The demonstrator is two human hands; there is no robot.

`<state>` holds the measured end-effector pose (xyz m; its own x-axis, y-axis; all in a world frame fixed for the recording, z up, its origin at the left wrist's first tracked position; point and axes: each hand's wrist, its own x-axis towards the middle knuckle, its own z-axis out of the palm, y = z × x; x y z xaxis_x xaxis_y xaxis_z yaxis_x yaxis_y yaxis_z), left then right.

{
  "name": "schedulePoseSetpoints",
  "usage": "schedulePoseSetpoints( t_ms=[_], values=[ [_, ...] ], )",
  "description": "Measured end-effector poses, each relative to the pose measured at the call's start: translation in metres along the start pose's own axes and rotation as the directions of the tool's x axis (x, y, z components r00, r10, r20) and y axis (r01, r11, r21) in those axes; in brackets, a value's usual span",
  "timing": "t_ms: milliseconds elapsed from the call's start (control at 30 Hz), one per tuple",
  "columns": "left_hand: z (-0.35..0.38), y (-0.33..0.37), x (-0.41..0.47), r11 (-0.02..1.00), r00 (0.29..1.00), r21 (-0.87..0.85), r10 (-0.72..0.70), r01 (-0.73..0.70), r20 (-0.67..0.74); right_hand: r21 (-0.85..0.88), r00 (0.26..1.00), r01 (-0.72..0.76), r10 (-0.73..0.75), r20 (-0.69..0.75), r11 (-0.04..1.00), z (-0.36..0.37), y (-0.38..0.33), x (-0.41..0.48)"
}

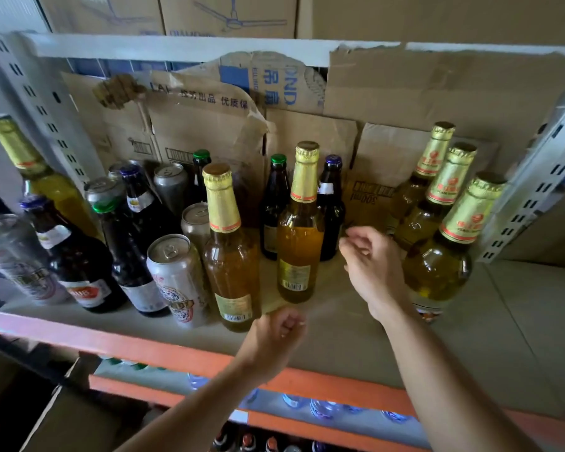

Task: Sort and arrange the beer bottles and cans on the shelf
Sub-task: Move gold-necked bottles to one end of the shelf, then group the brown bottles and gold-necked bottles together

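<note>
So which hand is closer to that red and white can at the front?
Left. The left hand hovers right of the can, near the shelf front edge; the right hand is farther right and deeper in, past two gold-topped bottles.

Six gold-foil bottles (299, 249), six dark bottles (79, 265), and at least six cans (177, 275).

A shop stockroom or storeroom is indicated: slotted metal uprights (36, 102) and orange beams (111, 340) are seen at the left and bottom of the frame, cardboard boxes (222, 14) are stacked along the top, and beer bottles (299, 223) and cans (177, 272) are massed on the shelf (503, 321).
</note>
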<state>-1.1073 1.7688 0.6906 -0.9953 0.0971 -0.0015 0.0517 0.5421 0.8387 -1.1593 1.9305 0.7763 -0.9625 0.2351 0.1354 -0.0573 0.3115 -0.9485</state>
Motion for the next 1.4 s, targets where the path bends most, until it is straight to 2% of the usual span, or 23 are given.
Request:
schedulePoseSetpoints(
  t_ms=[133, 300, 467, 600, 767, 900, 1100, 1267, 1333, 1400],
  values=[
    [-0.002, 0.004, -0.006, 1.000, 1.000, 0.001, 0.006, -0.006, 0.029, 0.029, 0.992, 0.120, -0.119, -0.044, 0.992, 0.006, -0.022, 0.013],
    [-0.022, 0.016, -0.014, 0.991, 0.977, 0.020, 0.128, -0.133, 0.171, 0.034, 0.966, 0.247, -0.243, -0.085, 0.969, 0.014, -0.047, 0.019],
    [-0.058, 0.039, -0.020, 0.959, 0.915, -0.018, 0.275, -0.283, 0.296, 0.046, 0.959, 0.269, -0.263, -0.107, 0.962, 0.023, -0.068, 0.021],
    [-0.091, 0.064, -0.033, 0.899, 0.848, -0.019, 0.420, -0.438, 0.324, 0.085, 0.957, 0.286, -0.279, -0.084, 0.954, 0.025, -0.080, 0.022],
    [-0.148, 0.103, -0.033, 0.744, 0.738, 0.029, 0.656, -0.667, 0.160, 0.077, 0.945, 0.325, -0.319, -0.077, 0.943, 0.033, -0.088, 0.023],
    [-0.179, 0.129, -0.023, 0.622, 0.631, 0.178, 0.776, -0.762, -0.011, 0.086, 0.940, 0.340, -0.337, -0.048, 0.936, 0.031, -0.097, 0.026],
    [-0.181, 0.133, -0.009, 0.597, 0.601, 0.295, 0.794, -0.746, -0.088, 0.067, 0.958, 0.277, -0.281, 0.049, 0.958, 0.020, -0.100, 0.027],
    [-0.178, 0.136, 0.005, 0.565, 0.522, 0.482, 0.820, -0.670, -0.235, 0.063, 0.947, 0.278, -0.284, 0.151, 0.959, 0.015, -0.102, 0.031],
    [-0.176, 0.133, 0.014, 0.576, 0.538, 0.544, 0.805, -0.611, -0.248, 0.066, 0.944, 0.277, -0.284, 0.166, 0.959, 0.017, -0.103, 0.033],
    [-0.172, 0.127, 0.021, 0.627, 0.608, 0.537, 0.756, -0.565, -0.243, 0.065, 0.941, 0.287, -0.294, 0.168, 0.956, 0.020, -0.102, 0.035]
  ],
)
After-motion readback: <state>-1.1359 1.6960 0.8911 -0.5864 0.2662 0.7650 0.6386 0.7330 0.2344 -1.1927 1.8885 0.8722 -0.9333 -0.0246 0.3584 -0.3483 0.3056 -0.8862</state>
